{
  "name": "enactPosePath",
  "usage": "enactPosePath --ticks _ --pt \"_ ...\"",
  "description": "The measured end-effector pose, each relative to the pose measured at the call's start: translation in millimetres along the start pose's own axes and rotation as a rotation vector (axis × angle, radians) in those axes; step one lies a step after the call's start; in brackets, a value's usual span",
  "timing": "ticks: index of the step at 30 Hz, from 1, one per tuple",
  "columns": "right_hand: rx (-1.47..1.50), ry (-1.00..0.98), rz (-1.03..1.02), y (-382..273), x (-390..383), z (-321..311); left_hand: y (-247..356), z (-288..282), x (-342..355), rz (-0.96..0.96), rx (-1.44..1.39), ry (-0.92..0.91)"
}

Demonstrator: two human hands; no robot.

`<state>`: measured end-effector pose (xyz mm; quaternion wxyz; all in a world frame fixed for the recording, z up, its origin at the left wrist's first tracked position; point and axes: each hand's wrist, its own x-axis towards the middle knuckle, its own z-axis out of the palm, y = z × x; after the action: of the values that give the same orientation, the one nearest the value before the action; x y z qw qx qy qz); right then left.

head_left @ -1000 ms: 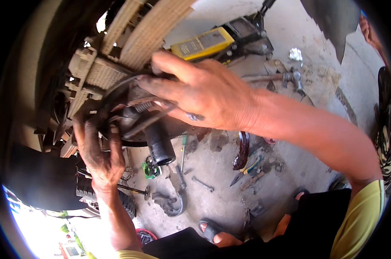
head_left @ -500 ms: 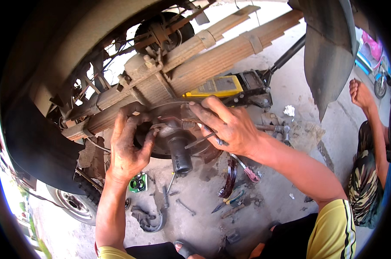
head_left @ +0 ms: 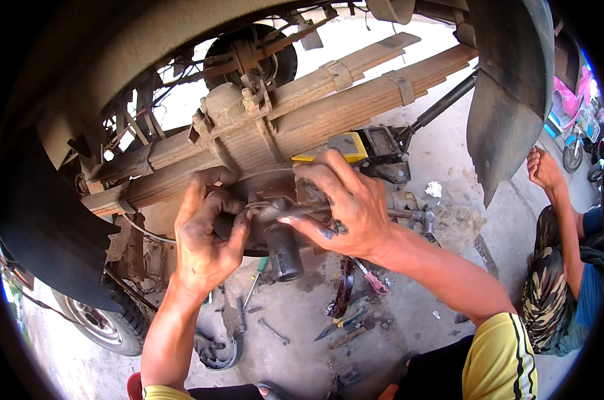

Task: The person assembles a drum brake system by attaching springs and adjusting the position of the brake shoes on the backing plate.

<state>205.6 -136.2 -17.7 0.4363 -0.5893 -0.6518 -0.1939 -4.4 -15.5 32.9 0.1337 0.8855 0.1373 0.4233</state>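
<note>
Both my hands are at a round brown brake backing plate (head_left: 268, 179), from which a dark hollow axle end (head_left: 285, 255) points toward me. My left hand (head_left: 210, 230) is on the plate's left side, blackened fingers curled and thumb bent inward at the hub; what they grip is hidden in shadow. Across the axle, my right hand (head_left: 348, 203) has its fingers bent over a rough brown part at the plate's right. Its thumb reaches left, close above the axle end. Whether that part is loose or fixed I cannot tell.
Above are leaf springs (head_left: 302, 127); a yellow-and-black floor jack (head_left: 352, 145) stands behind. On the floor lie a hammer (head_left: 425, 219), a dark red brake shoe (head_left: 342, 288), pliers (head_left: 342, 323), a green-handled screwdriver (head_left: 256, 277) and a bolt (head_left: 273, 331). A person in camouflage trousers (head_left: 542, 293) sits right.
My right thumb has come down and left toward the axle, and a coil spring seen beside that hand is now covered. My left fingers stay at the hub. The whole view has shifted slightly.
</note>
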Motion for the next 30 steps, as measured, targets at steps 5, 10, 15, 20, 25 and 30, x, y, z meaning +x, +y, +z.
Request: enactPosePath --ticks 5,10,15,20,25,30 --pt "-0.023 0.003 0.085 -19.6 16.6 -6.6 -3.4 -5.4 2.7 0.085 0.022 -0.026" --pt "0.091 -0.062 0.068 -5.1 22.5 -4.6 3.2 -13.3 12.2 -0.043 -0.067 -0.138" --pt "0.162 -0.01 0.012 7.1 15.9 -2.1 0.6 -12.0 6.2 0.007 -0.013 -0.085" --pt "0.135 -0.013 -0.031 15.6 9.5 -4.8 -4.8 -12.6 2.4 0.092 0.028 -0.099" --pt "0.227 -0.051 0.016 15.7 10.1 -7.3 8.0 -13.7 1.1 0.048 0.013 -0.15" --pt "0.214 -0.025 -0.031 7.5 14.1 -11.7 0.0 -7.8 2.1 0.192 0.088 -0.122"
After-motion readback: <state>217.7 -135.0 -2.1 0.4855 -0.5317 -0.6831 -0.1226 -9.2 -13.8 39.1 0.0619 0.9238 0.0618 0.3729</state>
